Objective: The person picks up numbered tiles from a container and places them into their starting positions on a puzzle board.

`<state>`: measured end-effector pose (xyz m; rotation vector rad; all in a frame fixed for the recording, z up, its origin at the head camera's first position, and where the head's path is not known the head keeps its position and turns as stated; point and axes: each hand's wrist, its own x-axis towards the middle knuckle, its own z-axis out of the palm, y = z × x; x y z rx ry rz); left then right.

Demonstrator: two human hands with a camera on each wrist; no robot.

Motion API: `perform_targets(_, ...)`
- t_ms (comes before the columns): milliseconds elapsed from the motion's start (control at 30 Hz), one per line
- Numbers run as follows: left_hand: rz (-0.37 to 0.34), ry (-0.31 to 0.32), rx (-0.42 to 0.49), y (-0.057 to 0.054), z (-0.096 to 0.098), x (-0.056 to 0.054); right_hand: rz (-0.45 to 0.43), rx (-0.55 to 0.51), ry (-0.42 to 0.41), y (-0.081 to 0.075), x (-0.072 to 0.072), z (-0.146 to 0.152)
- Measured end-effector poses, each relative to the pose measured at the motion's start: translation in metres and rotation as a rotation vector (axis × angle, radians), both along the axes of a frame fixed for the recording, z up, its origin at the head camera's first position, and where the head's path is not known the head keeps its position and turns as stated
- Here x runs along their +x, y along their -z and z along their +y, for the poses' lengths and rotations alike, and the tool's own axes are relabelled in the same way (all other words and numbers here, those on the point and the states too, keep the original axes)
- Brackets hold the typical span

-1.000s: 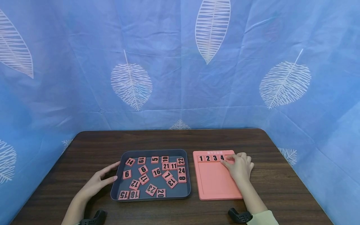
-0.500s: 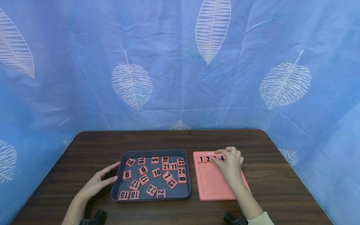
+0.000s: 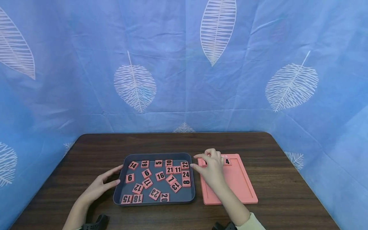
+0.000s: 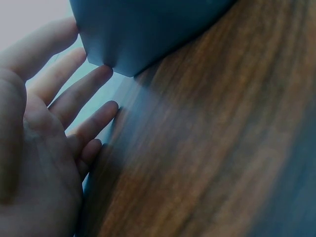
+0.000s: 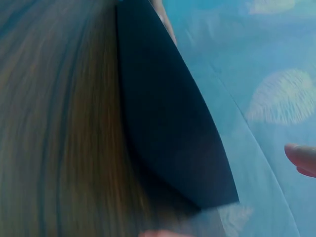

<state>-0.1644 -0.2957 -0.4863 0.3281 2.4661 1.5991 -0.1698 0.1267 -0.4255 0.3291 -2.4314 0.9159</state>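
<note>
A dark grey tray (image 3: 153,204) holds several pink number tiles, among them a 16 (image 3: 160,176), a 5 (image 3: 158,163) and a 23 (image 3: 154,194). My left hand (image 3: 99,187) is at the tray's left side with extended fingers; in the left wrist view its fingertips (image 4: 106,71) meet the tray's outer wall. Over the top left of a pink board (image 3: 238,182) is my right hand (image 3: 212,169), thumb and index finger apart near the tray's right rim, nothing seen between them. A 4 tile (image 3: 227,162) shows in the board's top row; the hand covers most tiles left of it.
Both the tray and the board lie on a dark wood-grain table (image 3: 161,143). Behind the table's far edge hangs a blue cloth (image 3: 172,80) with white leaf prints. Each wrist wears a black band, the left band (image 3: 96,223) near the table's front.
My right hand has let go at the 4 tile and moved left across the board's top row toward the tray. My left hand has stayed at the tray.
</note>
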Motion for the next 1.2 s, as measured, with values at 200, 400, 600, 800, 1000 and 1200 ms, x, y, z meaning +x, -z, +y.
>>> perform_targets(200,0.000,0.012,0.010,0.001,0.000,0.000,-0.050,0.046,-0.083,-0.001,-0.005,-0.028)
perform_targets(400,0.009,0.014,0.004,0.000,0.000,0.001,-0.110,0.117,-0.145,-0.001,-0.014,-0.052)
perform_targets(600,0.002,0.010,0.005,0.000,0.000,0.002,-0.160,0.195,-0.197,0.003,-0.027,-0.070)
perform_targets(800,-0.003,0.008,0.011,0.000,0.000,0.002,-0.222,0.283,-0.214,0.007,-0.038,-0.086)
perform_targets(1000,-0.001,0.005,0.005,-0.001,0.001,0.003,-0.282,0.381,-0.180,0.012,-0.046,-0.100)
perform_targets(1200,0.006,0.005,-0.004,-0.001,0.001,0.003,-0.301,0.509,-0.111,0.021,-0.052,-0.111)
